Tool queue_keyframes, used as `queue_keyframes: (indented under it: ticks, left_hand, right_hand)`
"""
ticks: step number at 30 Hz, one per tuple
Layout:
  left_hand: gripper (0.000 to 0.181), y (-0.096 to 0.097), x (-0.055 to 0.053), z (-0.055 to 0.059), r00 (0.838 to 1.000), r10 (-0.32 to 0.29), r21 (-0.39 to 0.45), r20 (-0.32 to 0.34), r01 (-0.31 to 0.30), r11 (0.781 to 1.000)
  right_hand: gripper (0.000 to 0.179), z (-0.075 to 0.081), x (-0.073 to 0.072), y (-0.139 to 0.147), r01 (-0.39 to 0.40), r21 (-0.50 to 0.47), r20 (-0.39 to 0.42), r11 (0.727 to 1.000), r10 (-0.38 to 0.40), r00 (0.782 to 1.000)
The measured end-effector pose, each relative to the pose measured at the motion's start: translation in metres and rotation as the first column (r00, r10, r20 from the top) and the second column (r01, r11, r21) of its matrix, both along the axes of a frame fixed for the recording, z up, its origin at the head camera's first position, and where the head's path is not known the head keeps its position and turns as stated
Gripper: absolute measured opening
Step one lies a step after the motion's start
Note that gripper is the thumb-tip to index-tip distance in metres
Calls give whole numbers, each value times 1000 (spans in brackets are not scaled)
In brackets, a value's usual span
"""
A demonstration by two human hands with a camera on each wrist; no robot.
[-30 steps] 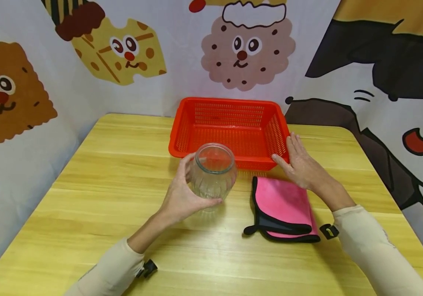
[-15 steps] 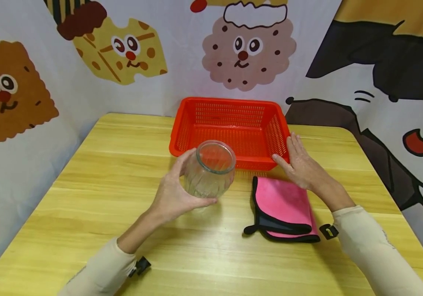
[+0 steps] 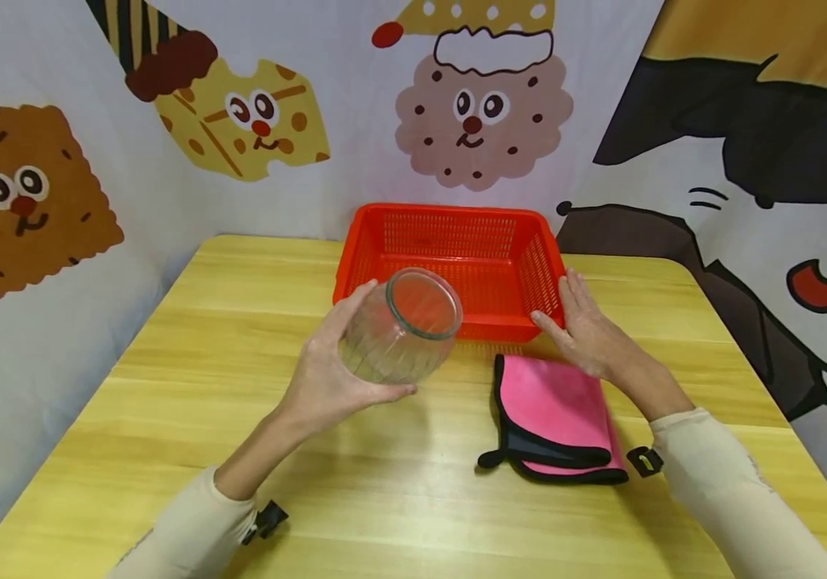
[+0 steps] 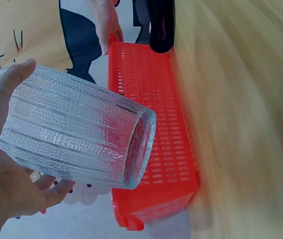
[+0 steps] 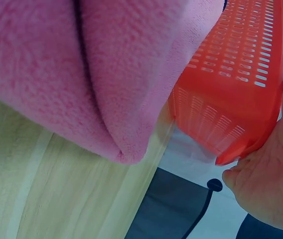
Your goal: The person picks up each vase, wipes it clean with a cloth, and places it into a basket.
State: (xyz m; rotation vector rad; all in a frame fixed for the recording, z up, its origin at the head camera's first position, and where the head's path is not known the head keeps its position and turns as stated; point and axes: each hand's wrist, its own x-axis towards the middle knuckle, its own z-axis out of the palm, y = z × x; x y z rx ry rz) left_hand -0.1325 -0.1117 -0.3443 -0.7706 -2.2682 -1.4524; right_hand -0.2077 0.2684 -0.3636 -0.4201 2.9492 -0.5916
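A clear ribbed glass jar (image 3: 405, 334) is held in my left hand (image 3: 327, 366), fingers on its far side and thumb low on its near side. The jar tilts, its round mouth leaning to the right. In the left wrist view, a gap separates the base of the jar (image 4: 140, 149) from the tabletop. My right hand (image 3: 594, 334) rests at the front right corner of a red plastic basket (image 3: 496, 331), fingers straight along its side and thumb near the front rim. Below that hand lies a folded pink cloth (image 3: 554, 402) with black edging.
The wooden table (image 3: 167, 418) reaches back to a cartoon-printed white curtain (image 3: 363, 161). The basket stands near the back edge, with holes in its walls and floor. In the right wrist view the pink cloth (image 5: 106, 74) covers much of the basket's near side.
My left hand has raised the jar, drawn it slightly left and tilted it further. The right hand stays at the basket corner. The head view has shifted a little upward.
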Motion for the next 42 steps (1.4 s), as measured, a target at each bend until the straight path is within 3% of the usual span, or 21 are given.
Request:
queue_keyframes:
  ticks: [9,14,18,29,39,42]
  left_hand:
    - [116,0,-8,16,996,7,-79,-88,-14,997]
    - [107,2,-12,24,994,-11,-81,-111,2,997]
    - [104,4,-19,30,988,-9,-139,-152,-12,990]
    - [102,13,-44,37,965,33,-314,-258,-116,942]
    - [103,22,-58,48,953,19,-401,-302,-145,904]
    - [103,26,-62,53,951,15,-450,-309,-159,879]
  right_hand:
    - [95,1,-1,-2,4,12,-13,1000,-4,1000]
    - [95,2,-1,-1,5,17,-7,1000,-5,1000]
    - [96,2,0,-1,2,18,-3,1000,-2,1000]
    - [95,-1,0,-3,11,14,-5,1000,-11,1000]
    - [94,-1,1,-1,21,20,-19,1000,-21,1000]
    - [94,-1,1,0,22,17,-17,1000,-22,1000]
